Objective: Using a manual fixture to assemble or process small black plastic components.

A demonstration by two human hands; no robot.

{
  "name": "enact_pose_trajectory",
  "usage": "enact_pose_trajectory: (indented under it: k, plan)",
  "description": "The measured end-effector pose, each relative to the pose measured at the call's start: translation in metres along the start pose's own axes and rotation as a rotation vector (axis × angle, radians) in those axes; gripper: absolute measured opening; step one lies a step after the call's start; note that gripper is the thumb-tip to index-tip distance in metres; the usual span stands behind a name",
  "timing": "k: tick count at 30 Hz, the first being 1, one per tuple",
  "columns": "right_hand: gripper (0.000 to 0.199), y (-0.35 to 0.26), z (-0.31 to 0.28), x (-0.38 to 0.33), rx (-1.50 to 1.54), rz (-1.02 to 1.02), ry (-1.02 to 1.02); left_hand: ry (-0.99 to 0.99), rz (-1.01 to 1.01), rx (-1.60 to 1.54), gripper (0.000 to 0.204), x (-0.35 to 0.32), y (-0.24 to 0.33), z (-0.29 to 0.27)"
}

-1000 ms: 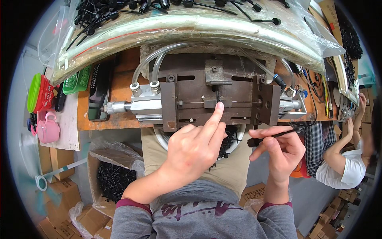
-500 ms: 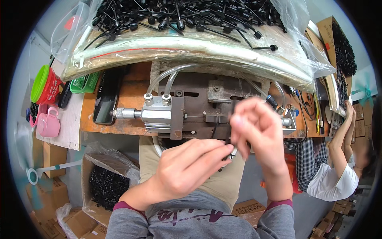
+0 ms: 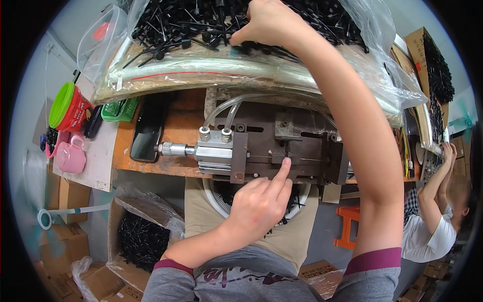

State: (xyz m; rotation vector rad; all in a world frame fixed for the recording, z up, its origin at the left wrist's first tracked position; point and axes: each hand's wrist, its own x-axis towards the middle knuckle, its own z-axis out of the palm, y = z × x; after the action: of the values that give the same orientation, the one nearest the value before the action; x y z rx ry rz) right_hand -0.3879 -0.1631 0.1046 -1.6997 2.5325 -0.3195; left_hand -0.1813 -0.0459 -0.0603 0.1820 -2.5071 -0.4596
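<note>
My left hand [image 3: 259,204] has its index finger stretched out, the tip on a small black part [image 3: 287,146] in the slotted block of a dark metal fixture [image 3: 261,136]. Its other fingers curl loosely and hold nothing that I can see. Stretched far forward, my right hand [image 3: 269,25] is at a heap of black plastic parts with thin stems [image 3: 176,25]. The thumb stands apart from the fingers, whose tips are partly cut off by the upper edge. Left on the fixture sits a silver air cylinder [image 3: 214,156] with two clear hoses.
The heap lies on a plastic-lined tray [image 3: 201,75] behind the fixture. A white-rimmed container [image 3: 209,196] with black parts rests on my lap. A phone [image 3: 147,133], pink cup [image 3: 70,155] and red tub [image 3: 75,110] stand left. Another person [image 3: 427,226] works at right.
My right hand has gone from beside the left hand, above the fixture, forward to the heap. My left hand has moved up to the fixture, its index finger now extended onto the black part.
</note>
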Motion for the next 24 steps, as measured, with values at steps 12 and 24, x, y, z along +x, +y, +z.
enact_pose_trajectory:
  k: [12,24]
  plan:
    - [0.034,0.047,0.002,0.001,-0.348,-0.1,-0.094,0.029,0.0,-0.008,0.023,0.001,-0.003,0.002]
    - [0.021,0.093,-0.05,-0.041,0.808,0.129,0.269,-0.033,0.018,-0.078,0.024,0.001,-0.004,-0.01]
